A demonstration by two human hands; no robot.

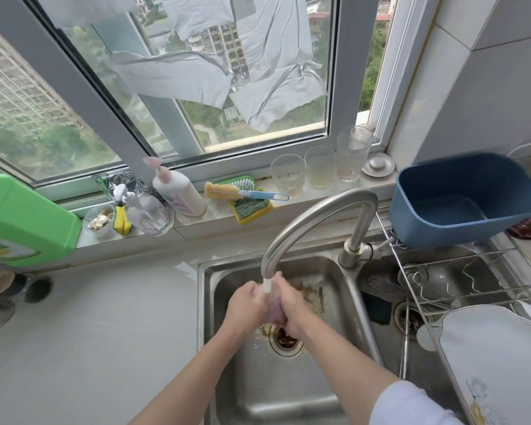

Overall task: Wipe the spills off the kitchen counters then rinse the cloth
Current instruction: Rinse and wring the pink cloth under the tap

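Note:
A bunched pinkish cloth [273,311] is squeezed between both of my hands over the left basin of the steel sink [344,286]. My left hand [246,305] grips it from the left, my right hand [292,305] from the right. The curved steel faucet [316,210] ends right above the cloth, and water runs from its white nozzle onto it. Most of the cloth is hidden by my fingers. The drain [285,340] lies just below my hands. The white counter [89,332] stretches to the left of the sink.
On the windowsill stand a pump bottle [178,188], a brush [242,193], a sponge [252,208] and three glasses [319,167]. A blue tub [466,197] rests on a wire rack [472,280] over the right basin. A green jug [22,219] stands at far left.

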